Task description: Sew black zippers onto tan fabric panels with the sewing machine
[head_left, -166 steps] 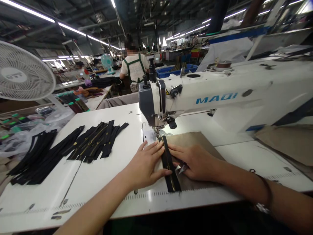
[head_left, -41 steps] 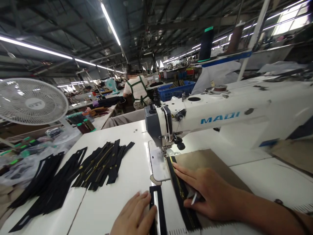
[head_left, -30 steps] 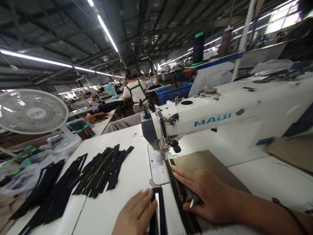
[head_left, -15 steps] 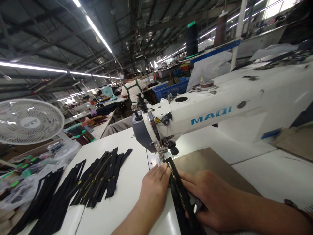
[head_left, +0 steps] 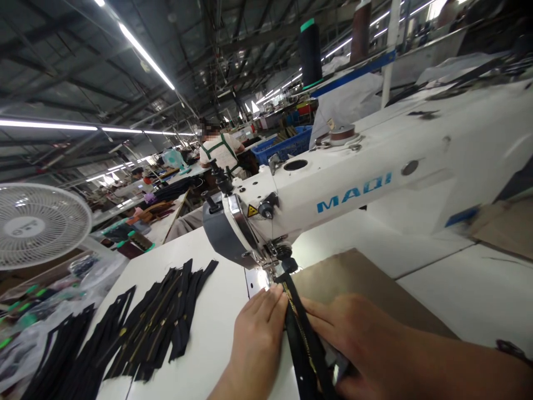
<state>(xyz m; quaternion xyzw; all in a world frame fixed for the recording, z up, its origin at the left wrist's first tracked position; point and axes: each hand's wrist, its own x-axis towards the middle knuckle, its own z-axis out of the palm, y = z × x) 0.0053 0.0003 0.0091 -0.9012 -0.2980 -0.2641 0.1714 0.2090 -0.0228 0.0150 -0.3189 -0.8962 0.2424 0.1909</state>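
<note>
A black zipper (head_left: 296, 319) with gold teeth runs lengthwise toward the needle area of the white sewing machine (head_left: 353, 183), its far end at the presser foot (head_left: 270, 275). My left hand (head_left: 260, 330) lies along its left edge, fingers pressed together on the tape close to the foot. From the right, my right hand (head_left: 362, 333) grips the zipper, fingertips against its right edge. Below my right fingers shows a shiny metal piece (head_left: 336, 366), too covered to identify. More black zippers (head_left: 162, 316) lie in a loose pile to the left.
A brown sheet (head_left: 350, 278) lies flat on the white table (head_left: 225, 316) under my right arm. At the left stand a white fan (head_left: 37, 225) and bagged thread spools. Farther back are a blue crate (head_left: 285, 145), a thread cone (head_left: 310, 55) and a person (head_left: 220, 147).
My view has turned slightly, so the machine's head sits farther left in the picture. Both hands stay on the zipper beside the presser foot, with little visible movement.
</note>
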